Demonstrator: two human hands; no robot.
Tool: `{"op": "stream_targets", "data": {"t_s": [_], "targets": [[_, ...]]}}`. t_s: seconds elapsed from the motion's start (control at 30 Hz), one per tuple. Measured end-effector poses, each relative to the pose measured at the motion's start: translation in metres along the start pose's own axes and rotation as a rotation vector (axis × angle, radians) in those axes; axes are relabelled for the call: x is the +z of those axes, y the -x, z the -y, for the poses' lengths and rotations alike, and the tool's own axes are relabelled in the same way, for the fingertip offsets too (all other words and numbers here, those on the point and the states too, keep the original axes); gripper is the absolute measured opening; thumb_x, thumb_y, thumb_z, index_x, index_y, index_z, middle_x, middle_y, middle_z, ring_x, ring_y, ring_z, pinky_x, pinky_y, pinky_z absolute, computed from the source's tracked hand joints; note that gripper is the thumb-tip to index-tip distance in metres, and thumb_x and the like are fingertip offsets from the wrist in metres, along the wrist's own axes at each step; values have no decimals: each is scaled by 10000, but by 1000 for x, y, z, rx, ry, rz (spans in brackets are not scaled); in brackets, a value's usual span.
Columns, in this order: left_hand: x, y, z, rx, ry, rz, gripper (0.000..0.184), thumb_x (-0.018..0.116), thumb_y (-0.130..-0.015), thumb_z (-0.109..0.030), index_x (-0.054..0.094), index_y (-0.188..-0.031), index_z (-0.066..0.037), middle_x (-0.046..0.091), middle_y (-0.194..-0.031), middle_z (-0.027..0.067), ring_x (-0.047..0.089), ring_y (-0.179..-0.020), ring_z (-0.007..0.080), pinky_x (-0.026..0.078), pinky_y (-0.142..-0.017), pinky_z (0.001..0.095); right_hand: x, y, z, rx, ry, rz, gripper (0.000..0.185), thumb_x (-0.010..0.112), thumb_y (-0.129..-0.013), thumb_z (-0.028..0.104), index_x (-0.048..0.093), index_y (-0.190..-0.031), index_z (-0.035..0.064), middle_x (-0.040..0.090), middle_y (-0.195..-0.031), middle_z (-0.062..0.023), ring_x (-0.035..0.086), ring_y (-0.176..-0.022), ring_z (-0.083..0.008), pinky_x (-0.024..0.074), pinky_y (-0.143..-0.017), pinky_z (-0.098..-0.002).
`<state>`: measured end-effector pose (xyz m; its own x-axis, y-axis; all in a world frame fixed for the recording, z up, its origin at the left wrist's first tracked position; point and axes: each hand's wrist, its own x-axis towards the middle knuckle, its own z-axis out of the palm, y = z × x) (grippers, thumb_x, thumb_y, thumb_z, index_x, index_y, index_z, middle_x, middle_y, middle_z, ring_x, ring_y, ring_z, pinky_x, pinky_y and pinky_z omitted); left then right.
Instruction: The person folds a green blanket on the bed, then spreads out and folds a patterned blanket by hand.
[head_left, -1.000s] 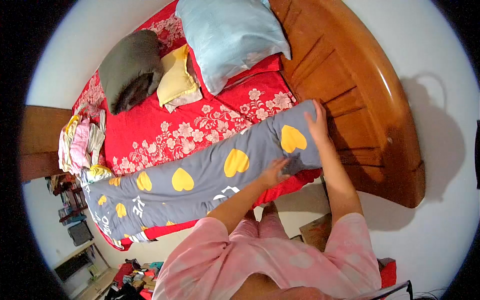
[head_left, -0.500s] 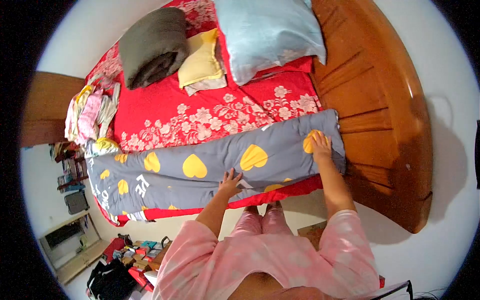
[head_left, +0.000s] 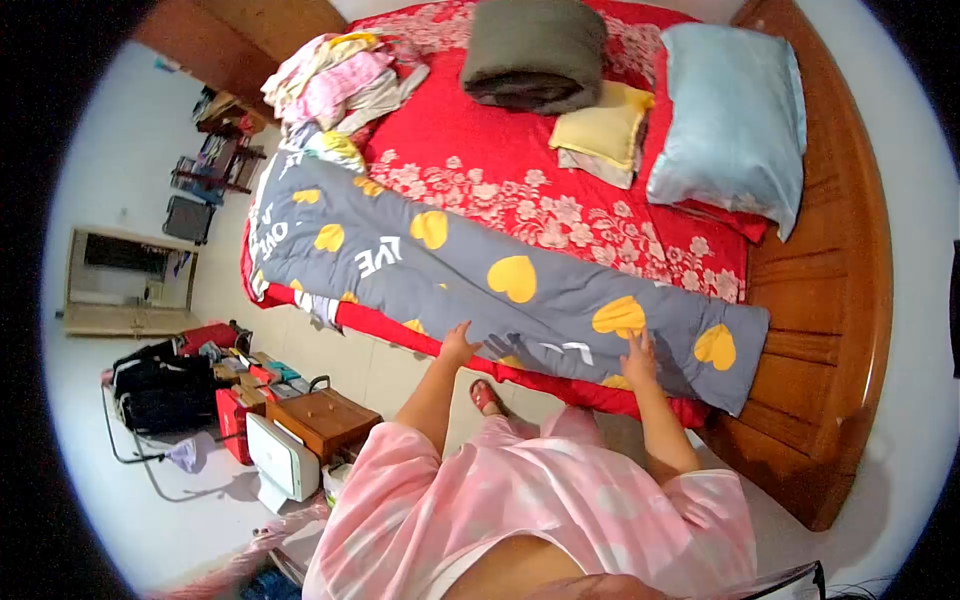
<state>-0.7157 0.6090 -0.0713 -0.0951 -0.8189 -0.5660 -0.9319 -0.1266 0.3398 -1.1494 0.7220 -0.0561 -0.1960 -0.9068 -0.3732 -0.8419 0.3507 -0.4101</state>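
Note:
A long grey quilt (head_left: 455, 255) with yellow hearts and white letters lies folded into a strip along the near side of the bed. My left hand (head_left: 460, 345) is at the quilt's near edge with fingers apart and nothing in it; a hand-shaped shadow falls on the fabric beside it. Over the quilt's right part is my right hand (head_left: 638, 360), fingers spread, close to a yellow heart. Whether its fingertips touch the cloth I cannot tell.
On the red floral bedsheet (head_left: 430, 140) lie a rolled dark blanket (head_left: 535, 55), a yellow cushion (head_left: 600, 125), a light blue pillow (head_left: 730, 120) and a clothes pile (head_left: 330, 85). A wooden headboard (head_left: 820, 270) stands right. A printer (head_left: 282, 458) and a wooden cabinet (head_left: 322, 420) stand lower left.
The view has swung toward the left, showing more of the room there. My right hand has come off the quilt's right end toward its middle. My left hand has shifted to the near edge.

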Motion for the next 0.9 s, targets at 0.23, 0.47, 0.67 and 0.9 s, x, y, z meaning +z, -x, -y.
{"op": "stream_targets", "data": {"t_s": [0.23,0.47,0.67,0.9], "targets": [[-67,9,100,37,212,-204,737,734,-723,-313,403,-1339,-79,507,-1243,242,483,-1165,365,408,-973,420,32,-12,139,-244,27,-78,742,711,-726,149,360,-1379,130,182,-1480,-192,301,-1298,-391,319,-1048,-436],[-143,42,244,22,291,-302,732,725,-728,-293,397,-1343,-68,516,-1234,236,485,-1168,356,397,-985,413,95,18,281,-130,70,-9,757,692,-762,263,313,-1408,154,198,-1482,-168,289,-1312,-380,295,-1049,-474],[-171,52,325,-38,333,-358,692,731,-729,-263,430,-1325,-81,534,-1208,236,505,-1136,361,405,-966,421,145,27,368,-241,114,56,829,718,-731,299,282,-1423,164,212,-1472,-178,259,-1324,-389,269,-1047,-514],[-175,53,331,32,404,-349,643,721,-745,-206,441,-1311,-84,529,-1214,229,495,-1140,367,395,-976,419,160,-54,425,-337,242,49,876,731,-713,331,255,-1431,174,212,-1476,-162,233,-1343,-369,258,-1043,-550]]}}
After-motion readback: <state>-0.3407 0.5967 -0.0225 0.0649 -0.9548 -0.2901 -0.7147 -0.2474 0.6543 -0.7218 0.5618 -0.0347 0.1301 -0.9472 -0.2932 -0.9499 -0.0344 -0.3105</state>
